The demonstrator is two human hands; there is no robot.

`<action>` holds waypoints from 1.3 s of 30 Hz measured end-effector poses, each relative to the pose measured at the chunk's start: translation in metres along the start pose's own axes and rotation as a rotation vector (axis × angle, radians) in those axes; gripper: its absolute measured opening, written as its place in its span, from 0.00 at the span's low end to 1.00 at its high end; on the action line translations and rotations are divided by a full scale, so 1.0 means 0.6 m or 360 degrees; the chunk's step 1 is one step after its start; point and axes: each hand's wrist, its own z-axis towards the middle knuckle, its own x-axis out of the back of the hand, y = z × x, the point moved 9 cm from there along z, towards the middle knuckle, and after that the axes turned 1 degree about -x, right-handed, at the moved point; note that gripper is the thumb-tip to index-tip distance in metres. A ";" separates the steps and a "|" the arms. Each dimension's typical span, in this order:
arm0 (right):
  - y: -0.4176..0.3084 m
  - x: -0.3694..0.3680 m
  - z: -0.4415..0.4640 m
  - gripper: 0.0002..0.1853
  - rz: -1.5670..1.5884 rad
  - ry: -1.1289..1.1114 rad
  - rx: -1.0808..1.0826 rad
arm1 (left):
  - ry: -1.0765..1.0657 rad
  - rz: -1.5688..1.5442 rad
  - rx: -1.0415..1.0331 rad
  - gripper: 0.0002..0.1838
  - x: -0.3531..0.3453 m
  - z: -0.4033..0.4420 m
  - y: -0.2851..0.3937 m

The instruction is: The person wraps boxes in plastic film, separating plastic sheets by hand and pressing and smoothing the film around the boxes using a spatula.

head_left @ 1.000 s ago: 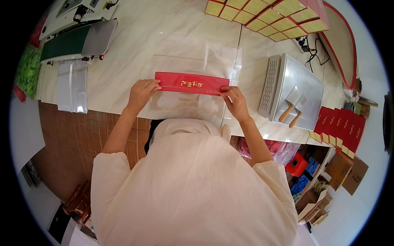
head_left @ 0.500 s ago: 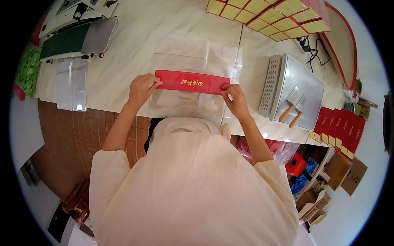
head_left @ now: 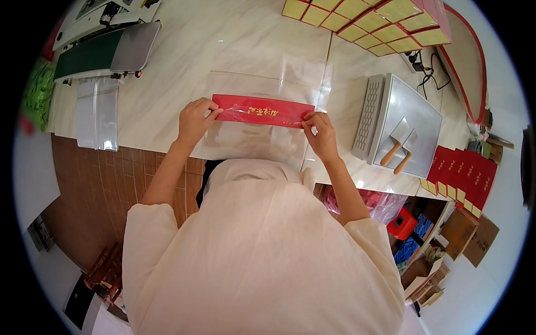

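A long, flat red box with gold lettering lies crosswise in front of me on the table, on top of clear plastic sheets. Shiny creases across its left part look like clear film over the red surface. At the left end, the thumb and fingers of my left hand are closed on the corner. My right hand pinches the right end in the same way. Whether film is also caught between the fingertips, I cannot tell.
To the right, two scrapers with wooden handles rest on a metal box. Stacked red-and-yellow boxes stand at the back right. A machine with a green belt and clear bags are at left. More red boxes sit far right.
Both hands stay at the box's ends; my left hand has shifted slightly right and up. Bright creases now show across the left part of the box.
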 end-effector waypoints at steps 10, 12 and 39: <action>0.011 -0.001 0.008 0.08 -0.0037 0.0057 -0.0098 | 0.0017 -0.0022 0.0055 0.09 -0.003 -0.002 0.000; 0.016 0.001 0.011 0.07 -0.0017 0.0073 -0.0154 | 0.0054 -0.0018 0.0061 0.09 -0.004 -0.005 -0.002; 0.037 0.097 -0.007 0.07 -0.0348 0.0540 -0.0279 | 0.0090 -0.0119 0.0165 0.08 -0.010 -0.010 -0.008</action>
